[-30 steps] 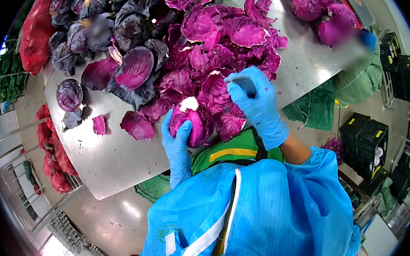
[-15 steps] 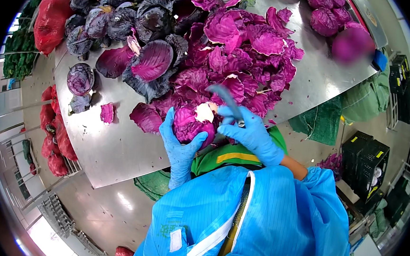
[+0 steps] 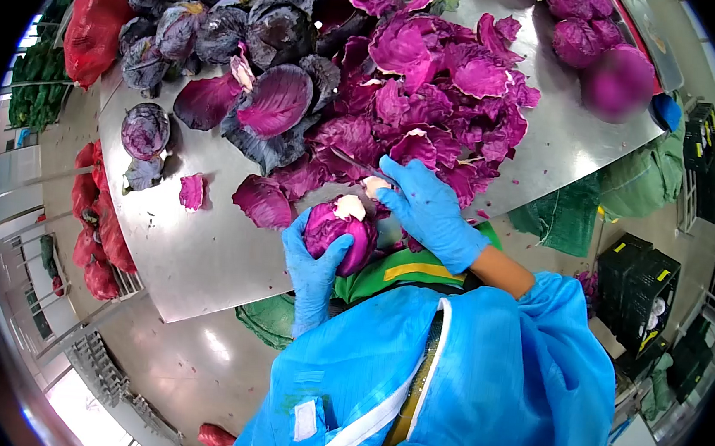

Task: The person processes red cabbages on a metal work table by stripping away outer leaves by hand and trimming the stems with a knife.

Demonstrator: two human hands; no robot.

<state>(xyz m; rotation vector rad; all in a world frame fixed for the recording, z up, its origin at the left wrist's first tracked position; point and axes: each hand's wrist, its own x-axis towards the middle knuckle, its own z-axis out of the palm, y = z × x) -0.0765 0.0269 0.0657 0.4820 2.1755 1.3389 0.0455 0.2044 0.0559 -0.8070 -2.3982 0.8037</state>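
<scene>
My left hand (image 3: 312,257), in a blue glove, is closed around the side of a red cabbage (image 3: 354,246) at the table's near edge. A pale cut stem end shows on top of the cabbage. My right hand (image 3: 429,207), also gloved, grips a knife (image 3: 355,162) whose thin blade points left over the loose leaves. A whitish cut piece of stem (image 3: 375,187) is by the right fingertips, apart from the cabbage; whether the fingers pinch it I cannot tell. Beyond both hands lies a heap of loose purple cabbage leaves (image 3: 416,103).
Dark untrimmed cabbages (image 3: 221,35) crowd the back left of the metal table (image 3: 214,254); one cabbage (image 3: 145,131) stands alone at left. Trimmed cabbages (image 3: 577,41) are at back right. A red net sack (image 3: 98,22) and black crates (image 3: 635,284) flank the table.
My right hand has moved slightly up and right, away from the cabbage, and the knife blade has swung lower. A pale stem piece now shows apart from the cabbage. My left hand keeps its hold.
</scene>
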